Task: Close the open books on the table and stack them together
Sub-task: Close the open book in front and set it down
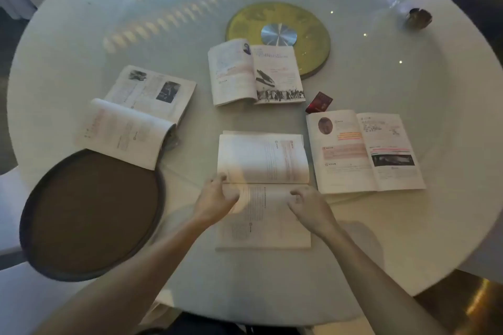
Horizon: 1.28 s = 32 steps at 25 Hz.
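both hands (217,197) on near book (264,190); tray (89,215) left, 3 open books (255,73) round.

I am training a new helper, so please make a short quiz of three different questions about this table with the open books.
1. How many open books lie on the table?
2. True or false: both hands are at the nearest book.
3. What lies just beyond the right book? A) small red card B) dark tray C) gold disc

Key
1. Four: the nearest book, the right book, the left book and the far book.
2. True: the left hand has its fingers on the book's left edge, and the right hand is on its lower page.
3. A, the small red card.
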Tool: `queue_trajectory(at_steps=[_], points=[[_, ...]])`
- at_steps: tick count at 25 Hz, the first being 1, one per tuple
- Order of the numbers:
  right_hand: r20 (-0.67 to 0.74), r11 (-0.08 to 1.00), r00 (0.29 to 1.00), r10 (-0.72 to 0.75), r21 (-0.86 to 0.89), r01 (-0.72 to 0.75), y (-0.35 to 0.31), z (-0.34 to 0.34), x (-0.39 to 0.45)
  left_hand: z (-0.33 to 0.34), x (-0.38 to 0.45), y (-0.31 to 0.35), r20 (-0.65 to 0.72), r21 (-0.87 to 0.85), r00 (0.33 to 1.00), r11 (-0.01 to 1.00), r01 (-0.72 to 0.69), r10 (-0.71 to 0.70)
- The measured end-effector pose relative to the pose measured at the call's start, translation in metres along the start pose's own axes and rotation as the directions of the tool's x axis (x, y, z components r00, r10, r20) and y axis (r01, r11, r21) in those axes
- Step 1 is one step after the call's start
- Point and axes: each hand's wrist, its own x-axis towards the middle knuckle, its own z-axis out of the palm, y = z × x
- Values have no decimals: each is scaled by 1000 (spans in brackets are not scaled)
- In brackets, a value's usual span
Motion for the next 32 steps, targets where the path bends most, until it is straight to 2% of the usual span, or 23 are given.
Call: queue_trajectory(at_steps=[3, 6, 7, 9, 13, 18, 22, 24, 27, 28, 30, 31, 32], points=[[-60, 993, 993, 103, 72, -99, 9, 6, -9, 8, -11, -10, -114, -102, 974, 977, 185, -196], [-74, 931, 953, 295, 246, -269, 19, 18, -18, 21, -22, -25, 3, -235, 949, 923, 306, -314], [-61, 892, 937, 344, 333, -305, 21, 20, -18, 24, -24, -26, 61, -302, 945, 896, 325, -322], [-21, 807, 915, 403, 480, -345, 23, 21, -17, 26, -26, -27, 88, -351, 944, 877, 327, -317], [6, 783, 909, 417, 506, -362, 31, 9, -15, 18, -33, -25, -10, -331, 943, 891, 312, -334], [-2, 734, 948, 318, 633, -246, 39, -13, -13, -8, -41, -21, 8, -438, 939, 843, 314, -345], [123, 548, 957, 262, 798, -252, 29, -31, -5, -27, -36, -16, 3, -581, 914, 744, 332, -405], [176, 431, 955, 240, 862, -267, 23, -36, 3, -36, -27, -16, 65, -666, 906, 658, 352, -419], [201, 308, 946, 254, 910, -276, 14, -35, 18, -48, -11, -10, 186, -794, 931, 510, 331, -315], [207, 308, 941, 268, 907, -287, 10, -34, 24, -51, -5, -7, 203, -813, 938, 485, 322, -283], [197, 382, 933, 302, 871, -308, 5, -30, 34, -52, 8, 0, 200, -819, 939, 478, 317, -280], [188, 432, 930, 317, 844, -318, 2, -27, 38, -50, 12, 3, 175, -807, 942, 507, 303, -286], [172, 496, 926, 335, 804, -329, 0, -23, 41, -46, 16, 6, 130, -763, 953, 586, 272, -274]])
